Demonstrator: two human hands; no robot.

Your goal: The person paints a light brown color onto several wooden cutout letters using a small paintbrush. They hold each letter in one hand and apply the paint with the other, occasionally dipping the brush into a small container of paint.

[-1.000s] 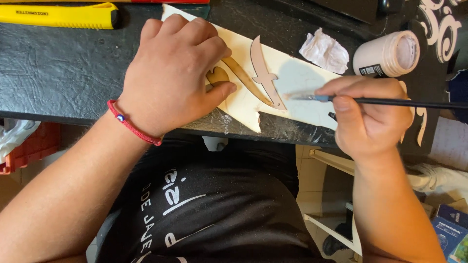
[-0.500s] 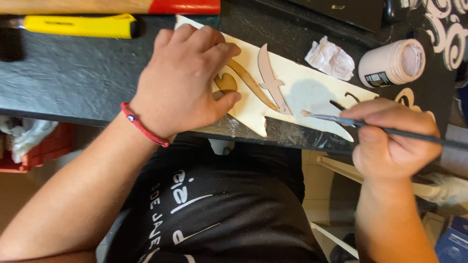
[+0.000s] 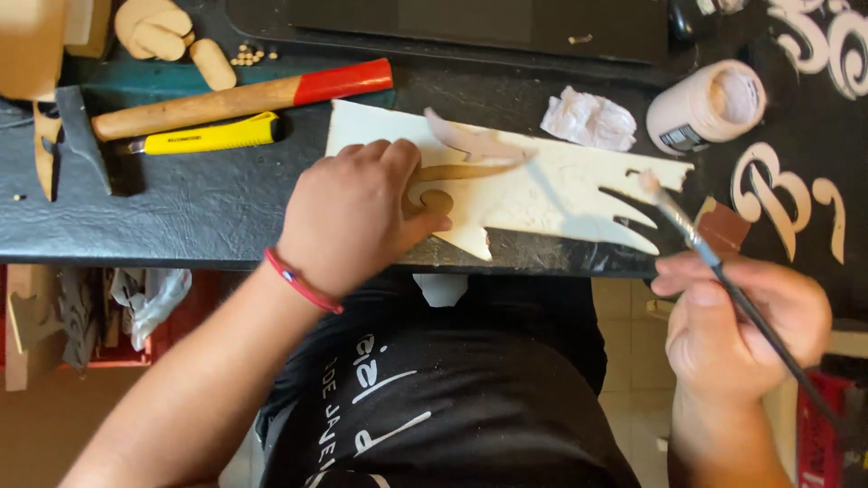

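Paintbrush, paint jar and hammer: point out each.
paintbrush point(image 3: 714, 262), head view, on its metal ferrule above the right hand.
paint jar point(image 3: 701, 113), head view, on its pale side wall.
hammer point(image 3: 208, 104), head view, on its wooden handle.

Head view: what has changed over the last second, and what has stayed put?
The right hand has drawn the paintbrush off the cream cut-out board, back toward the body; its bristles now hang past the board's forked end. The left hand stays pressed flat on the board. The paint jar, crumpled tissue and hammer lie as before.
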